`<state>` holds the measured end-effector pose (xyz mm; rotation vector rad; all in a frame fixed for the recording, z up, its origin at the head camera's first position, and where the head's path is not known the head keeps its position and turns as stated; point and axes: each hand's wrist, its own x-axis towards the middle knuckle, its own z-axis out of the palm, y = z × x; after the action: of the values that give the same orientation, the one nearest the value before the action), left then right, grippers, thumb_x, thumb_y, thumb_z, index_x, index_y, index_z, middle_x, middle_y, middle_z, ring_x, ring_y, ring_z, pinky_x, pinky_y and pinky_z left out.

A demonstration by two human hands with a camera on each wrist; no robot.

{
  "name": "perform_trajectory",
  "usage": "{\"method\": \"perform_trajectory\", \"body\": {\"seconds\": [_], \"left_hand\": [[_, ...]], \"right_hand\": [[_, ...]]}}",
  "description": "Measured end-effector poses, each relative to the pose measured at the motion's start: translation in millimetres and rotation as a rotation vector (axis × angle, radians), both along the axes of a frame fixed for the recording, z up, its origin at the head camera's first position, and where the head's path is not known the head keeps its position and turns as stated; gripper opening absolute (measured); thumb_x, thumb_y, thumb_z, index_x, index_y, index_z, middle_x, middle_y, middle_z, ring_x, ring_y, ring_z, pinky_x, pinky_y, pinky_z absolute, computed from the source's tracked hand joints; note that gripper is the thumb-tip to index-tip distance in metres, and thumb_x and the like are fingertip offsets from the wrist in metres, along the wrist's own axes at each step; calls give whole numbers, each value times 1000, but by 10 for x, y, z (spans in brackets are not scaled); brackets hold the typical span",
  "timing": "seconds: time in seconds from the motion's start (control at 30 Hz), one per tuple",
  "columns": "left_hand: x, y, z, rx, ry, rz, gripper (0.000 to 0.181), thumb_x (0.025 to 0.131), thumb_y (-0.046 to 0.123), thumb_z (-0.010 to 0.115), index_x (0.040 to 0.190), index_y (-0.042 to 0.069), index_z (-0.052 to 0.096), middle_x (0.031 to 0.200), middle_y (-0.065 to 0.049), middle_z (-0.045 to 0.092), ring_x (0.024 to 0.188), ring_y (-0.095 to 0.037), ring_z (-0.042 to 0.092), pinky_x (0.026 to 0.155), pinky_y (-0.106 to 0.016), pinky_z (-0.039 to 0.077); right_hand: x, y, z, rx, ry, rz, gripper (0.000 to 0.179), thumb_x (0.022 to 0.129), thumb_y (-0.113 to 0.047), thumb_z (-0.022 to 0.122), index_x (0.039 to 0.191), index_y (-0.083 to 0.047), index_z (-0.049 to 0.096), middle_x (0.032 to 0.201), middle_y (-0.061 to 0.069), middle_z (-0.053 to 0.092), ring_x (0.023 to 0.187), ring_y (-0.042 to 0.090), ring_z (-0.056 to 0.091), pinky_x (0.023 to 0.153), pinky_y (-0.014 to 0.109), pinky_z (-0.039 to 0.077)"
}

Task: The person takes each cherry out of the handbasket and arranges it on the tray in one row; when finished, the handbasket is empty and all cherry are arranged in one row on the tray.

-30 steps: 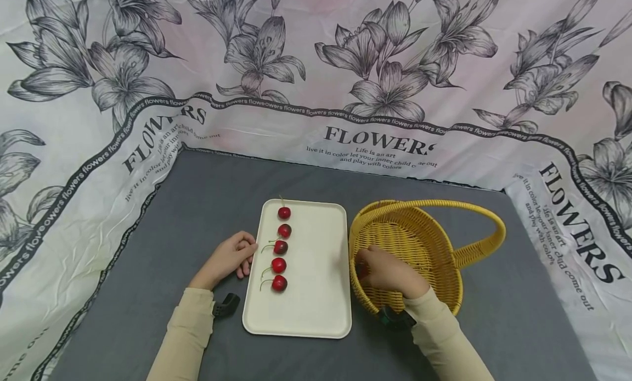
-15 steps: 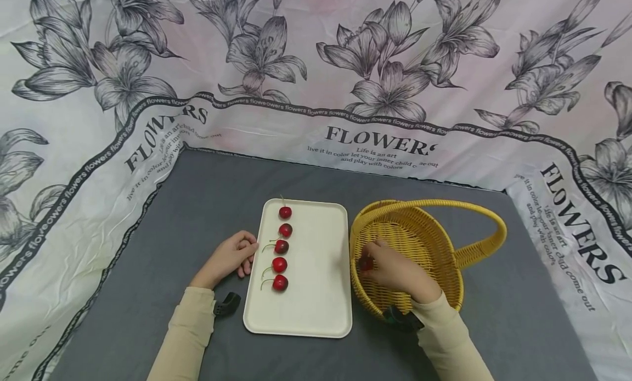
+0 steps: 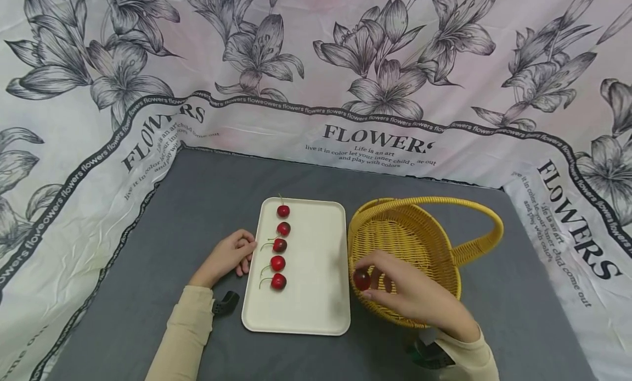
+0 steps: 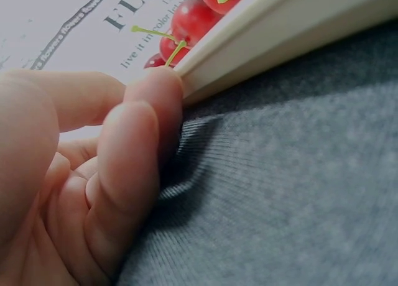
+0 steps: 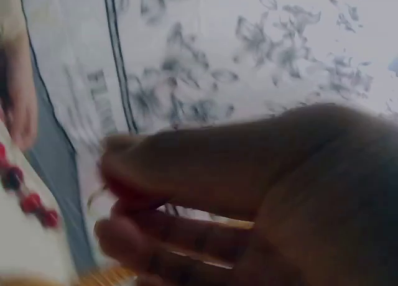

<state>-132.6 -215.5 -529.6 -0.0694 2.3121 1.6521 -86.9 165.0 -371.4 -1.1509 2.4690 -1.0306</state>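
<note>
Between the thumb and fingers of my right hand [image 3: 412, 290] is a dark red cherry [image 3: 362, 279], pinched over the near left rim of a yellow wicker basket [image 3: 415, 238]. The right wrist view is blurred, but the red of the cherry [image 5: 127, 191] shows at the fingertips. A cream rectangular tray [image 3: 316, 271] lies left of the basket, with several stemmed cherries in a column along its left side; the nearest cherry [image 3: 278, 282] has its stem pointing left. My left hand [image 3: 224, 260] rests on the table, fingers loosely curled, fingertips [image 4: 155, 87] right at the tray's left rim.
The basket's tall arched handle [image 3: 486, 241] leans out to the right. A grey cloth [image 3: 217, 189] covers the table. White flower-printed fabric [image 3: 296, 128] stands up along the back and both sides. Each wrist wears a dark strap.
My right hand has risen from inside the basket, drawing back toward the near side, and the cherry it pinches is now plainly visible. The left hand and the tray's cherries stay put.
</note>
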Motion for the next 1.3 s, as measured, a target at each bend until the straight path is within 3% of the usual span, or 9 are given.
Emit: {"method": "perform_trajectory", "body": {"seconds": [0.1,0.23,0.4,0.57,0.77,1.07,1.3], "left_hand": [[6,-2,1,-4,-1,3,22,97,27,57,106,7,53,70,-10,58,50,-23,59,45,-38,52],[1,13,2,-8,-4,7,22,97,27,56,106,7,53,71,-10,58,50,-22,59,45,-38,52],[-30,59,8,-6,0,-5,23,98,28,56,107,8,53,72,-11,58,51,-22,59,46,-38,52],[-29,81,22,-1,-2,-12,21,98,27,56,106,8,53,71,-10,58,50,-22,59,46,-38,52],[-16,80,32,3,-8,-22,22,98,27,56,106,7,53,70,-10,59,50,-23,59,46,-39,52],[-36,73,9,-3,-10,-16,23,98,28,56,107,8,53,70,-10,58,50,-22,59,46,-38,52],[-38,84,2,0,-9,-25,22,98,27,56,107,7,53,70,-10,58,49,-23,59,46,-39,52]], "right_hand": [[87,-207,-113,-29,-119,12,30,93,-28,65,120,-22,54,101,-10,60,81,4,59,64,24,52],[189,-564,-393,-39,-281,5,28,93,-33,63,117,-23,52,96,-11,62,77,2,60,62,22,52],[249,-916,-726,-42,-333,28,27,94,-29,63,117,-20,52,98,-10,64,78,-2,60,64,18,52],[282,-1119,-971,26,-182,17,28,92,-24,66,117,-17,55,100,-7,58,74,-3,54,62,11,47],[332,-1215,-1123,163,9,-44,31,90,-23,68,116,-13,55,94,-6,55,68,-3,47,58,10,40],[356,-1319,-1203,239,146,-55,33,88,-24,69,117,-13,56,97,-4,54,68,-1,45,59,10,38],[402,-1305,-1179,295,194,-92,38,88,-28,70,119,-12,56,105,-2,55,77,1,53,66,14,46]]}}
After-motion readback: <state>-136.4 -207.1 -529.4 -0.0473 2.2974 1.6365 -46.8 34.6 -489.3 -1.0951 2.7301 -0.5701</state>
